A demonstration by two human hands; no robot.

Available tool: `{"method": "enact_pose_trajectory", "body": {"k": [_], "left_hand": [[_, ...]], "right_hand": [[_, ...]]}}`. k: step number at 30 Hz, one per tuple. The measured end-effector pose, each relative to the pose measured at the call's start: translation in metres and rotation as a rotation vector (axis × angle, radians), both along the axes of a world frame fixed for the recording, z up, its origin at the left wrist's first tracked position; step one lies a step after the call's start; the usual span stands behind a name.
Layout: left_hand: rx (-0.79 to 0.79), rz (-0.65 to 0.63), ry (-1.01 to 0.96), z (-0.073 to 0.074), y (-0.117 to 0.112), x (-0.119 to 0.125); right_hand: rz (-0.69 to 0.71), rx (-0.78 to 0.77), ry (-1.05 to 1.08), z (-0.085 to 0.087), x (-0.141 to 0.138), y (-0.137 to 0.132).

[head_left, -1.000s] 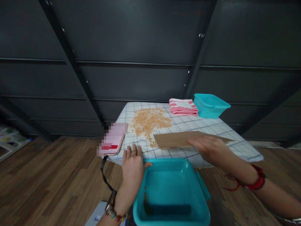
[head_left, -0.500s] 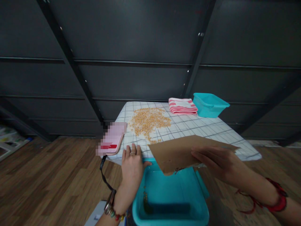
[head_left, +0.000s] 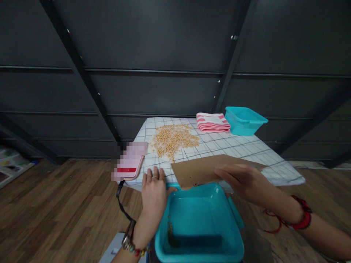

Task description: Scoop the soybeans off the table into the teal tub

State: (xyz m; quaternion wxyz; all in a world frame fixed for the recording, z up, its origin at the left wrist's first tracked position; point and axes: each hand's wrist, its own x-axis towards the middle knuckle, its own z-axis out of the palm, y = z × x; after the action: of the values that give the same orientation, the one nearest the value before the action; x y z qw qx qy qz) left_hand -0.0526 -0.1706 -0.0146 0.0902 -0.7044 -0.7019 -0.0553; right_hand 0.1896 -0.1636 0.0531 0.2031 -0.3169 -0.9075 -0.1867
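My left hand lies with its fingers stretched flat on the near edge of the checked tablecloth. Its thumb reaches over the rim of a teal plastic bin, which sits below the table edge. My right hand grips a flat piece of brown cardboard, low over the cloth behind the bin; some of its fingers are hidden. Beyond the cardboard, yellow soybeans are spread in a loose patch. A few small beans or bits show inside the bin at its left.
A pink phone, partly pixelated, lies at the table's left edge with a black strap hanging down. A folded pink-and-white towel and a smaller turquoise basket stand at the back right. Dark panels rise behind the table.
My right hand and the cardboard have moved slightly left and away from me, off the bin's opening. Stray beans near the cardboard's left corner no longer show. My left hand has stayed put.
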Motion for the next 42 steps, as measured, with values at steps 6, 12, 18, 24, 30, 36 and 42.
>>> {"method": "enact_pose_trajectory", "body": {"k": [6,12,18,24,30,36,42], "left_hand": [[-0.031,0.003,0.003,0.001,0.001,-0.001],[-0.014,0.005,0.000,-0.001,0.001,-0.001],[-0.046,0.013,-0.026,0.001,0.000,0.000],[-0.032,-0.010,0.007,0.001,0.000,-0.001],[-0.013,-0.014,-0.003,-0.004,0.001,-0.004],[-0.007,-0.007,-0.020,-0.006,0.001,-0.004],[0.021,-0.011,0.002,-0.006,0.001,-0.001]], "right_hand": [[0.166,0.197,-0.088,0.003,0.006,-0.016],[0.126,0.164,-0.041,0.009,0.005,-0.014],[0.062,0.060,0.000,0.003,-0.007,0.007],[0.059,0.026,-0.038,-0.001,-0.005,-0.001],[0.193,0.212,-0.095,0.007,0.008,-0.016],[0.178,0.173,-0.036,0.009,0.009,-0.018],[-0.041,-0.179,0.060,0.007,-0.007,-0.001]]}}
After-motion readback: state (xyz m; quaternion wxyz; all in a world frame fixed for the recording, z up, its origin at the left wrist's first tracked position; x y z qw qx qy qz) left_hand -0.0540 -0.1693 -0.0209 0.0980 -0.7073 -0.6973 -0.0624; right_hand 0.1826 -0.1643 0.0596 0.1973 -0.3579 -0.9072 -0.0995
